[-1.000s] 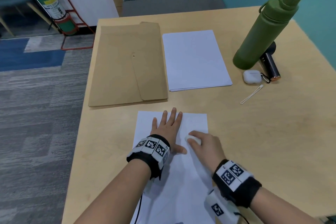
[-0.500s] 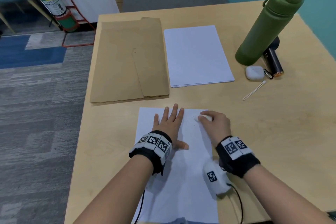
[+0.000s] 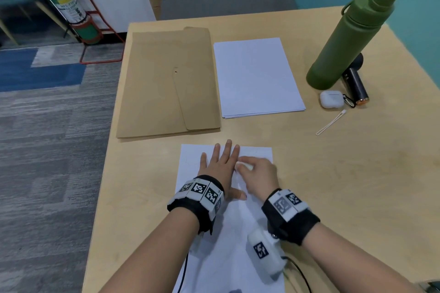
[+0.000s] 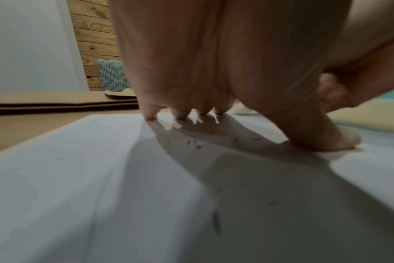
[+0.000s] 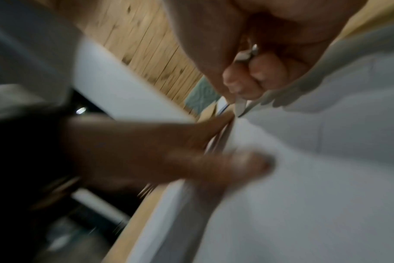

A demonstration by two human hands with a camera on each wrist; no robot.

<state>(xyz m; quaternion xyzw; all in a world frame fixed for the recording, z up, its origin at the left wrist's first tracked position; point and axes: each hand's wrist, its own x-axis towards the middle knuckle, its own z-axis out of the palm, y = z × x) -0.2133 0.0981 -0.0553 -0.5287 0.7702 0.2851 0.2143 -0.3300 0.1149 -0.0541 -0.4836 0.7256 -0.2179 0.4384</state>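
A sheet of paper (image 3: 238,245) lies flat on the desk (image 3: 357,185), close to the person. The left hand (image 3: 220,166) lies on the top part of the sheet. Its grip is apart: the fingers (image 4: 150,110) are straight and spread, and their tips press down on the paper, with the thumb out to the side.

The right hand (image 3: 258,175) is just beside the left hand, touching its pointer finger. Its grip is clamped on a small white eraser (image 3: 245,166). The fingers and thumb curl round it, and the eraser's end touches the paper near the top of the sheet. Tiny dark crumbs lie on the paper under the left hand.

Farther back on the desk lies a brown envelope (image 3: 164,83). A stack of white paper (image 3: 257,76) lies just beside it on the right. A tall green bottle (image 3: 345,40) stands well off to the right, with a white earbud case (image 3: 331,99) near its foot. A green fire extinguisher (image 3: 65,7) stands on the floor, far to the left.
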